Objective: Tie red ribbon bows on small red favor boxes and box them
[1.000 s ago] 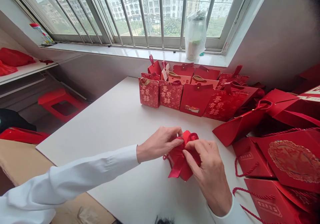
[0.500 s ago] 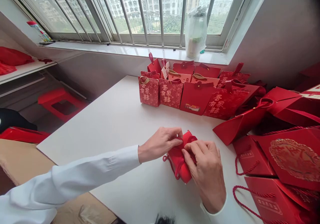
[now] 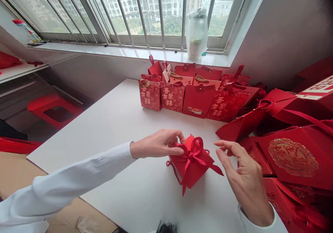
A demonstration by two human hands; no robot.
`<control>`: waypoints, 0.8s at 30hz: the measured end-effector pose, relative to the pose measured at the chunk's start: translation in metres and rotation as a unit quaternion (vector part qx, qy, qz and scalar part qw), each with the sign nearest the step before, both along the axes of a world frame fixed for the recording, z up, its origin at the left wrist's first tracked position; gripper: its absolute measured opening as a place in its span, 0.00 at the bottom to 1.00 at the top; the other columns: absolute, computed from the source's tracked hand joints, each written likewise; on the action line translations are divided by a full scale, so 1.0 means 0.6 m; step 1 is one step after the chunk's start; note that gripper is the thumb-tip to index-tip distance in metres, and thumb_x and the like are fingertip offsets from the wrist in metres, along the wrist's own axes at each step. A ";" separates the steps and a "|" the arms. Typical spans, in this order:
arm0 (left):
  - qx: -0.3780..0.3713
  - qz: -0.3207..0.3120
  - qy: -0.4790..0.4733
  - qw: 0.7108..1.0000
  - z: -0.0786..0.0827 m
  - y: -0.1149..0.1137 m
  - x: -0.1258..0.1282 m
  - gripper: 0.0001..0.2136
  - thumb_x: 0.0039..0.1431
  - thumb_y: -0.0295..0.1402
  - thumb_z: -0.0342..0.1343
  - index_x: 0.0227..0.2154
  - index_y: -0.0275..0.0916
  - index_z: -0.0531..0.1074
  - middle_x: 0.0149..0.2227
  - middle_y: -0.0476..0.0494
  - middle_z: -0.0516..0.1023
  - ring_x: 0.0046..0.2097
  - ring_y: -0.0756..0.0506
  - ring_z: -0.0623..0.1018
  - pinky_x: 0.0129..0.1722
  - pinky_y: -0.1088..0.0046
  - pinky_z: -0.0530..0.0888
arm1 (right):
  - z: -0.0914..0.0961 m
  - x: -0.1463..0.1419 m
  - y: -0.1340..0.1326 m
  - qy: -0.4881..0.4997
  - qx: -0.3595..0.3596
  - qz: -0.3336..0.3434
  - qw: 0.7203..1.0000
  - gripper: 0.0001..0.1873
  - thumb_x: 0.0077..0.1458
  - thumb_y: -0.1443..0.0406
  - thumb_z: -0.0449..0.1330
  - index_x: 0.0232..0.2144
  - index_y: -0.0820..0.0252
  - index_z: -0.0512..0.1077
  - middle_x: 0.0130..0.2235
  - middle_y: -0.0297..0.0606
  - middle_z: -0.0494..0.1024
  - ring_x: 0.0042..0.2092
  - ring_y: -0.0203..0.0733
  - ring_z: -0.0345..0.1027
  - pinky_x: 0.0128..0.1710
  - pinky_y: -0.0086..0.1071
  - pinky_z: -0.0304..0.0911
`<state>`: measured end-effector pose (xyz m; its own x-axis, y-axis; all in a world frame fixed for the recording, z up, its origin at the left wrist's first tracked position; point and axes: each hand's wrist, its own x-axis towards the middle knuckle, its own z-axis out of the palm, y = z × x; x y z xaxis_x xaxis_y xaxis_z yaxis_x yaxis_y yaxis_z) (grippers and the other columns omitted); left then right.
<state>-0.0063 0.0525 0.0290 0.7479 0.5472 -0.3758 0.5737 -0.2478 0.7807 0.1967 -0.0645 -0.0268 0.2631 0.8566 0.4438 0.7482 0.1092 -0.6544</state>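
Note:
A small red gift bag (image 3: 194,170) stands on the white table (image 3: 99,122) in front of me. A red satin ribbon tied in a bow (image 3: 194,153) sits on top of it, with long tails hanging down the front. My left hand (image 3: 157,144) pinches the bag's upper left corner beside the bow. My right hand (image 3: 246,184) is off to the right of the bag, not touching it, with its fingers apart and holding nothing. A red cord handle (image 3: 173,172) dangles at the bag's left side.
A row of red gift bags with gold characters (image 3: 173,96) stands at the table's far edge. Larger red bags and boxes (image 3: 291,156) are heaped at the right. A plastic-wrapped jar (image 3: 196,35) stands on the windowsill, and a red stool (image 3: 54,111) is on the floor at left.
The ribbon on the bag is now a finished bow with spread tails. My right hand has let go and moved right, and the view has shifted slightly.

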 end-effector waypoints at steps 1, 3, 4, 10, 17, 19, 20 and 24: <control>0.002 -0.009 0.005 1.000 0.004 0.001 -0.001 0.10 0.55 0.38 0.55 0.37 0.39 0.67 0.25 0.54 0.68 0.25 0.53 0.66 0.22 0.80 0.60 | -0.003 0.004 -0.005 0.000 -0.009 0.009 1.000 0.10 0.62 0.57 0.53 0.36 0.53 0.71 0.33 0.32 0.74 0.33 0.40 0.65 0.32 0.31 0.60; 0.017 -0.020 0.004 1.000 0.009 -0.001 0.000 0.11 0.54 0.40 0.56 0.36 0.38 0.68 0.24 0.53 0.69 0.25 0.53 0.67 0.22 0.80 0.60 | -0.005 0.001 -0.014 -0.004 -0.014 0.025 1.000 0.11 0.62 0.56 0.53 0.34 0.53 0.71 0.32 0.32 0.74 0.32 0.40 0.66 0.31 0.31 0.60; 0.028 -0.020 -0.001 0.999 0.009 -0.002 0.001 0.11 0.54 0.41 0.56 0.35 0.38 0.69 0.24 0.53 0.70 0.25 0.53 0.67 0.22 0.80 0.59 | -0.005 -0.004 -0.018 -0.012 -0.012 0.033 0.999 0.12 0.62 0.55 0.53 0.34 0.53 0.71 0.33 0.33 0.74 0.34 0.41 0.66 0.32 0.32 0.61; 0.079 0.000 -0.020 0.997 -0.001 -0.017 0.008 0.06 0.57 0.35 0.54 0.30 0.37 0.69 0.23 0.53 0.69 0.24 0.54 0.66 0.22 0.80 0.60 | -0.004 -0.039 -0.026 -0.088 -0.006 0.063 0.994 0.11 0.64 0.58 0.51 0.35 0.55 0.70 0.33 0.35 0.73 0.37 0.44 0.62 0.38 0.37 0.58; 0.116 0.033 0.007 0.993 -0.011 -0.022 0.009 0.03 0.57 0.27 0.48 0.32 0.38 0.66 0.21 0.55 0.65 0.22 0.54 0.64 0.22 0.80 0.58 | -0.019 -0.032 -0.030 -0.147 0.036 0.088 0.985 0.07 0.62 0.67 0.52 0.32 0.58 0.68 0.28 0.34 0.71 0.33 0.42 0.59 0.37 0.36 0.54; 0.124 0.033 0.003 0.992 -0.015 -0.023 0.009 0.05 0.57 0.26 0.46 0.33 0.39 0.65 0.20 0.56 0.63 0.22 0.53 0.62 0.22 0.79 0.57 | -0.022 -0.033 -0.033 -0.176 0.047 0.089 0.979 0.06 0.62 0.69 0.52 0.32 0.58 0.68 0.28 0.34 0.70 0.33 0.41 0.59 0.39 0.37 0.54; 0.128 0.033 0.001 0.991 -0.016 -0.023 0.008 0.05 0.57 0.26 0.45 0.33 0.39 0.65 0.20 0.56 0.62 0.22 0.53 0.62 0.22 0.79 0.57 | -0.023 -0.034 -0.035 -0.192 0.050 0.088 0.976 0.07 0.61 0.70 0.52 0.33 0.58 0.68 0.28 0.34 0.70 0.33 0.42 0.60 0.40 0.38 0.54; 0.121 0.033 -0.001 0.992 -0.017 -0.023 0.007 0.04 0.58 0.27 0.44 0.33 0.40 0.63 0.20 0.55 0.61 0.23 0.51 0.61 0.24 0.77 0.57 | -0.024 -0.038 -0.045 -0.258 0.058 0.081 0.961 0.08 0.59 0.74 0.52 0.36 0.60 0.69 0.29 0.35 0.72 0.35 0.43 0.62 0.46 0.44 0.53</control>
<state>-0.0022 0.0388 0.0185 0.7079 0.6690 -0.2265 0.5936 -0.3897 0.7041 0.1739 -0.0913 -0.0411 -0.1499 0.8049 0.5742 0.9373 0.3006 -0.1766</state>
